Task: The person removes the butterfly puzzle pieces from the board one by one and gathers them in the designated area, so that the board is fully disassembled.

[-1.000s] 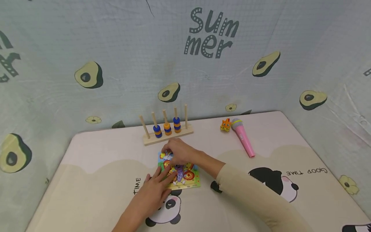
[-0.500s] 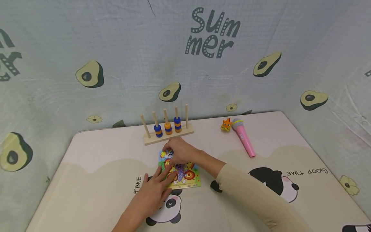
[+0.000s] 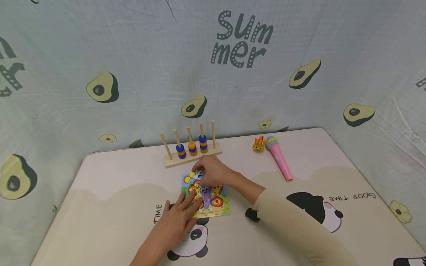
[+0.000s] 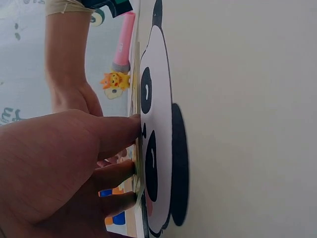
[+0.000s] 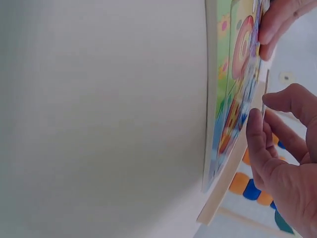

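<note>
A colourful jigsaw puzzle board [image 3: 217,203] with a purple butterfly picture lies on the table. My left hand [image 3: 178,220] rests on its left edge, fingers spread; in the left wrist view, the thumb and fingertips meet the board's edge. Over the board's upper part, my right hand [image 3: 214,171] pinches a thin puzzle piece [image 5: 266,82] between thumb and fingers. The right wrist view shows this piece edge-on, raised off the board. Parts of the picture are hidden under both hands.
Behind the board stands a wooden bead stacker [image 3: 193,158] with upright pegs and blue and orange rings. A small orange toy figure [image 3: 259,143] and a pink toy microphone [image 3: 280,159] lie to the back right. A patterned curtain [image 3: 149,74] backs the table.
My right hand has shifted right and slightly up from the board's upper left corner, with the puzzle piece pinched and raised. The left hand has stayed nearly still.
</note>
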A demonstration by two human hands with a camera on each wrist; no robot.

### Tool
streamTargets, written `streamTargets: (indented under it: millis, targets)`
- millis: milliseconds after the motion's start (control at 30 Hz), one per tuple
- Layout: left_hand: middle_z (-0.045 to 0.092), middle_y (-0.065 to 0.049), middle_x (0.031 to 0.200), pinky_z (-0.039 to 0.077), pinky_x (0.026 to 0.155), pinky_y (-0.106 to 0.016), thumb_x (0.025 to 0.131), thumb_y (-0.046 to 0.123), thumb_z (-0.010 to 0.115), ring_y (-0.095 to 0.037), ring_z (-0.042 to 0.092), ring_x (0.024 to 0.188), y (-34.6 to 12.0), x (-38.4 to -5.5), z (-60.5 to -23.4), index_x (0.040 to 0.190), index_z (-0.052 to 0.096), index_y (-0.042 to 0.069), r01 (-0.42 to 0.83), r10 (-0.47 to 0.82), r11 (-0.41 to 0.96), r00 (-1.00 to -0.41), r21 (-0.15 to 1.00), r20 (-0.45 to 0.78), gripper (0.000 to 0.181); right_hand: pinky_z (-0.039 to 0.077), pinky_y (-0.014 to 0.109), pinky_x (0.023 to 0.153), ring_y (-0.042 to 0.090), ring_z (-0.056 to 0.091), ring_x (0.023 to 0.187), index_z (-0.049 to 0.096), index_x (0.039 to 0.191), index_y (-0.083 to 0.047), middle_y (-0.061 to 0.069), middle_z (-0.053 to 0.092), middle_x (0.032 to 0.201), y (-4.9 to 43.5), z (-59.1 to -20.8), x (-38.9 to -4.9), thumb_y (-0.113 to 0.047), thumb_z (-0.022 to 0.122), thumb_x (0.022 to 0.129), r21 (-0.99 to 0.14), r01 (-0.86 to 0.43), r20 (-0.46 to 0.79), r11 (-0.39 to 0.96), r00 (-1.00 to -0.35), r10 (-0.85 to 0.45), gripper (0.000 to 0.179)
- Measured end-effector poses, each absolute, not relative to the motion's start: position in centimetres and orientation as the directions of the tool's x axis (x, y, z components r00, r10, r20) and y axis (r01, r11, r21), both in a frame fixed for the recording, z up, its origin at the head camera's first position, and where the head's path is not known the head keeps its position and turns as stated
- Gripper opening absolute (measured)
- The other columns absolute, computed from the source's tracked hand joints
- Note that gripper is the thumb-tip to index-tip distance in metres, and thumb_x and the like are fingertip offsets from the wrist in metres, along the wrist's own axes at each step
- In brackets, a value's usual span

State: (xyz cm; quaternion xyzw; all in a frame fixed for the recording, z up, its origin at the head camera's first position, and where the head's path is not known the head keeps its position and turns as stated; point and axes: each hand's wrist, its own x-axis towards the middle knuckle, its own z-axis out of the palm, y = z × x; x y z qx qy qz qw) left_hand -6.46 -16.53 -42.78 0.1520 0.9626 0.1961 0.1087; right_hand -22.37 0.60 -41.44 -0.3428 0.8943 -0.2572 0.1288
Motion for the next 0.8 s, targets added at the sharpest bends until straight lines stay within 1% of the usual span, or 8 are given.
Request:
streamTargets:
  millis: [100, 200, 300, 400, 600, 800]
  targets:
    - [0.039, -0.005, 0.168, 0.025, 0.110, -0.085, 0.102, 0.031, 0.067, -0.043, 0.031, 0.156, -16.5, -6.5, -42.8, 0.154, 0.054, 0.022, 0.253, 0.336, 0.874, -0.931, 0.414, -0.141, 0.054, 0.056, 0.025, 0.084, 0.012, 0.065, 0.100, 0.079, 0.116, -0.013, -0.001, 0.075, 0.112, 1.5, -41.5, -22.5, -0.018, 0.090, 0.078, -0.576, -0.528, -0.040, 0.624, -0.744, -0.667, 0.041]
    - [0.038, -0.005, 0.168, 0.024, 0.110, -0.085, 0.102, 0.031, 0.067, -0.043, 0.030, 0.156, -16.4, -6.4, -42.7, 0.154, 0.054, 0.022, 0.247, 0.332, 0.874, -0.932, 0.418, -0.144, 0.054, 0.057, 0.026, 0.085, 0.012, 0.065, 0.101, 0.079, 0.116, -0.013, -0.002, 0.075, 0.112, 2.4, -41.6, -22.5, -0.017, 0.090, 0.077, -0.595, -0.503, -0.048, 0.627, -0.756, -0.652, 0.041]
    - [0.039, -0.005, 0.168, 0.024, 0.111, -0.084, 0.102, 0.031, 0.068, -0.043, 0.030, 0.156, -16.4, -6.4, -42.7, 0.153, 0.054, 0.023, 0.240, 0.326, 0.878, -0.933, 0.413, -0.150, 0.054, 0.057, 0.027, 0.086, 0.012, 0.064, 0.102, 0.078, 0.117, -0.013, -0.001, 0.072, 0.113, 3.4, -41.6, -22.5, -0.016, 0.090, 0.078, -0.620, -0.465, -0.065, 0.632, -0.772, -0.632, 0.041]
    - [0.039, -0.006, 0.168, 0.024, 0.111, -0.084, 0.102, 0.031, 0.068, -0.042, 0.029, 0.157, -16.3, -6.4, -42.7, 0.154, 0.054, 0.023, 0.235, 0.321, 0.883, -0.934, 0.407, -0.156, 0.055, 0.058, 0.026, 0.083, 0.012, 0.063, 0.099, 0.078, 0.117, -0.012, -0.001, 0.069, 0.113, 4.6, -41.7, -22.4, -0.013, 0.090, 0.078, -0.644, -0.436, -0.068, 0.629, -0.786, -0.615, 0.041]
    - [0.039, -0.005, 0.168, 0.023, 0.111, -0.084, 0.101, 0.031, 0.069, -0.043, 0.029, 0.157, -16.3, -6.4, -42.7, 0.154, 0.054, 0.024, 0.233, 0.316, 0.884, -0.937, 0.406, -0.151, 0.055, 0.057, 0.022, 0.079, 0.010, 0.065, 0.090, 0.077, 0.117, -0.009, 0.001, 0.070, 0.113, 7.0, -41.7, -22.5, -0.009, 0.089, 0.078, -0.665, -0.425, -0.052, 0.614, -0.794, -0.605, 0.041]
    - [0.041, -0.007, 0.166, 0.025, 0.110, -0.085, 0.101, 0.028, 0.069, -0.043, 0.031, 0.156, -16.3, -6.3, -42.9, 0.153, 0.055, 0.023, 0.259, 0.331, 0.874, -0.937, 0.411, -0.113, 0.054, 0.057, 0.021, 0.080, 0.011, 0.065, 0.093, 0.077, 0.118, -0.009, 0.003, 0.070, 0.113, 9.2, -41.8, -22.7, -0.007, 0.088, 0.077, -0.663, -0.426, -0.047, 0.615, -0.796, -0.603, 0.042]
